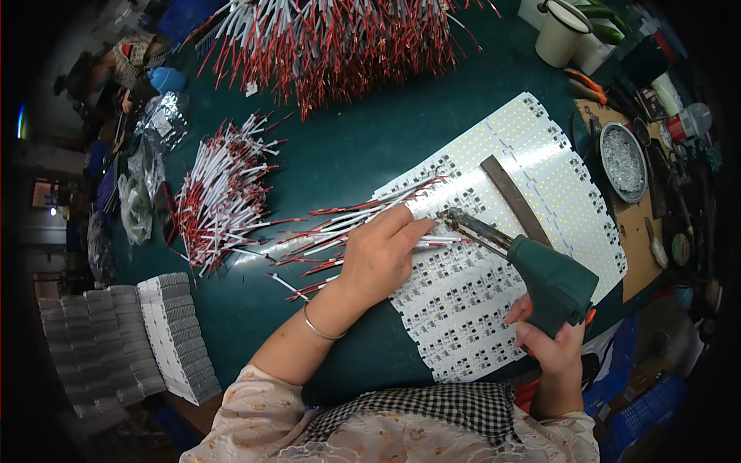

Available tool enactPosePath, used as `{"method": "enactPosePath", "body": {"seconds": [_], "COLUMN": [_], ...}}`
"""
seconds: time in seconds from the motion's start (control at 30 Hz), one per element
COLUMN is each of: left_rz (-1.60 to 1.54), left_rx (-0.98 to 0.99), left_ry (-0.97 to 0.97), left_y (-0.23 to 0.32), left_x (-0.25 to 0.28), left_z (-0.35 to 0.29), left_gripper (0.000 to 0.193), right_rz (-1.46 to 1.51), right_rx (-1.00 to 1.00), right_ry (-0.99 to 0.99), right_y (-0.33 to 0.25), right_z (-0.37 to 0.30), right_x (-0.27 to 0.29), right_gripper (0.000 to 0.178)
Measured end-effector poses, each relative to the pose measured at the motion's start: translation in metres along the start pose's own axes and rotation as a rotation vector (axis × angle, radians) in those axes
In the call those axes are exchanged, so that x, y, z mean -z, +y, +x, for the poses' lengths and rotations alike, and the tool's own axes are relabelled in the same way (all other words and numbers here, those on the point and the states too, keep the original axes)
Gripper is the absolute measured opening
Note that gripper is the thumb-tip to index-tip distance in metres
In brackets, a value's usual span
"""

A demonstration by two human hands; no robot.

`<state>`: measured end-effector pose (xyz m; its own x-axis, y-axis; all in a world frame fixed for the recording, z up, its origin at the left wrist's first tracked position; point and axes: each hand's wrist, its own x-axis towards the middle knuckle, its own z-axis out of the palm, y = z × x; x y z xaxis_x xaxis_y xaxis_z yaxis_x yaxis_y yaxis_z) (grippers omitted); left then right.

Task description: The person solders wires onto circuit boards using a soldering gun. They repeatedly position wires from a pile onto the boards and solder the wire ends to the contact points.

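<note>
My right hand point(552, 343) is wrapped round the grip of a green soldering gun point(549, 279). The gun's metal tip reaches left, close to the fingertips of my left hand point(378, 255). That hand is pinched over a white sheet of LED circuit boards point(463, 343), apparently on a red-and-white wire whose held end is hidden by the fingers. Several more such wires point(347, 224) lie about the hand, some with their ends on the sheet. A dark flat metal bar point(515, 199) rests across the sheet, just beyond the gun.
A loose wire pile point(228, 193) lies left on the green table point(332, 131), a larger bundle point(340, 46) at the back. Stacked boards point(174, 332) stand at front left. At right are a metal bowl point(622, 162) of clear bits, orange-handled pliers point(588, 86) and an enamel mug point(561, 35).
</note>
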<state>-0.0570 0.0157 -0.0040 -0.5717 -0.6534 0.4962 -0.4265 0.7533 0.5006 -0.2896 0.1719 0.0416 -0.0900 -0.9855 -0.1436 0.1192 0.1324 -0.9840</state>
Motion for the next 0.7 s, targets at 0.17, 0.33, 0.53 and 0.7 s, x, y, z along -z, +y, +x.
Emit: {"method": "enactPosePath", "body": {"seconds": [0.17, 0.33, 0.53, 0.7], "left_rz": [0.012, 0.010, 0.015, 0.035], "left_rx": [-0.002, -0.003, -0.012, 0.002], "left_ry": [0.000, 0.004, 0.023, 0.025], "left_y": [-0.001, -0.002, -0.002, 0.002], "left_x": [0.001, -0.003, -0.003, -0.001], "left_z": [-0.002, -0.002, -0.003, -0.001], "left_gripper": [0.045, 0.046, 0.046, 0.031], "right_rz": [0.024, -0.056, 0.130, 0.110], "right_rx": [-0.046, -0.065, -0.059, -0.047], "right_ry": [0.071, -0.027, 0.187, 0.206], "right_y": [-0.008, -0.002, -0.016, -0.014], "right_z": [0.006, 0.003, -0.001, -0.006], "right_x": [-0.012, 0.002, -0.007, 0.000], "right_gripper": [0.049, 0.050, 0.057, 0.063]}}
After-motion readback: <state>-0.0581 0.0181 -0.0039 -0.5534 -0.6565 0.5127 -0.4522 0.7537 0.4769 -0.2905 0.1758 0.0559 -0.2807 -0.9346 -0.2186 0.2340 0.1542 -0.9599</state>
